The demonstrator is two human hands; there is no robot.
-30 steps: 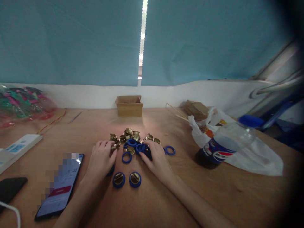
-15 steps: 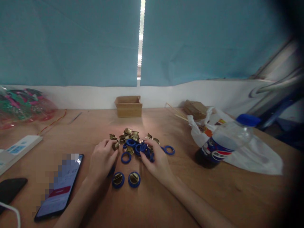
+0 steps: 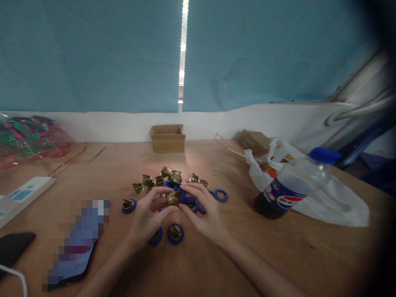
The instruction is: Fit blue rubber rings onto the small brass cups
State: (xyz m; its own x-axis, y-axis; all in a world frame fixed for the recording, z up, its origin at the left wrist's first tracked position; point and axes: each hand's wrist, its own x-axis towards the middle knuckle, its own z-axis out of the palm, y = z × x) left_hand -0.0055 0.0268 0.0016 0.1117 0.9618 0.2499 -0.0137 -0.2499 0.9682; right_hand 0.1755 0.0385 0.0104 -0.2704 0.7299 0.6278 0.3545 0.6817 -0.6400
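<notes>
My left hand (image 3: 149, 215) pinches a gold-coloured metal fitting (image 3: 172, 198) between thumb and fingers. Close against it, my right hand (image 3: 206, 215) grips a blue ring (image 3: 182, 195), partly hidden by the fingertips. Behind both hands lies a heap of gold metal fittings (image 3: 176, 177), with more blue rings on its near and right side, one loose ring (image 3: 221, 195) farther right. Nearer me are two blue rings with gold fittings seated in them; the right one (image 3: 175, 234) is in full view, the left one partly under my left hand. A third such piece (image 3: 128, 205) lies left of that hand.
An open cardboard box (image 3: 168, 144) stands at the back. On the right, a cola bottle (image 3: 289, 189) leans over a white plastic bag (image 3: 343, 206). Left are a phone (image 3: 77, 247), a white box (image 3: 24, 194) and a dark device (image 3: 15, 247) with a white cable.
My left hand has moved right to meet my right hand, now with a gold fitting in it. A ringed piece has come into view on the left, where that hand was.
</notes>
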